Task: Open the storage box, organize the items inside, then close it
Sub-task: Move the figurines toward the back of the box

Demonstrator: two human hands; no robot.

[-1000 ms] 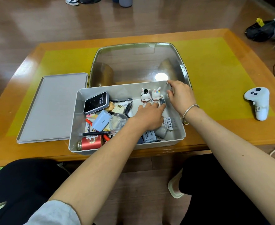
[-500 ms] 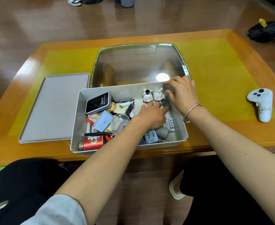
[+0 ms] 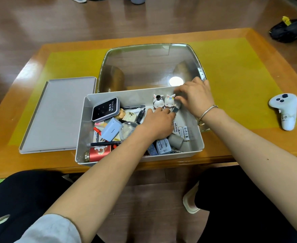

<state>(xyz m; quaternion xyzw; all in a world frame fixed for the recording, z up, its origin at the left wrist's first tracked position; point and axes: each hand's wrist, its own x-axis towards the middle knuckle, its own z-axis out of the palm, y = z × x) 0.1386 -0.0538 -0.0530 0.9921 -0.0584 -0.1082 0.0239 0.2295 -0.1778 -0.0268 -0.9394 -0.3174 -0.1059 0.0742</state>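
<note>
Left hand (image 3: 159, 122): reaches into the box, fingers curled down over a small dark object (image 3: 175, 110) at the foot of the figurines; whether it grips this I cannot tell.
Right hand (image 3: 194, 97): at the far right corner of the box, fingertips touching the right figurine, fingers bent; a firm hold cannot be told.
Bracelet (image 3: 207, 111): on the right wrist.
Figurines (image 3: 164, 102): 2 small white ones, upright, side by side against the far wall.
Box (image 3: 84, 137): grey, open, at the near edge of the surface (image 3: 240, 71), crowded with a black Wi-Fi device (image 3: 105, 109), blue charger (image 3: 111, 131), red tin (image 3: 99, 151), pens and batteries (image 3: 182, 131).
Lid (image 3: 56, 114): flat, just left of the box.
Clear cover (image 3: 151, 65): behind the box.
Controller (image 3: 284, 110): white, well apart to the right.
</note>
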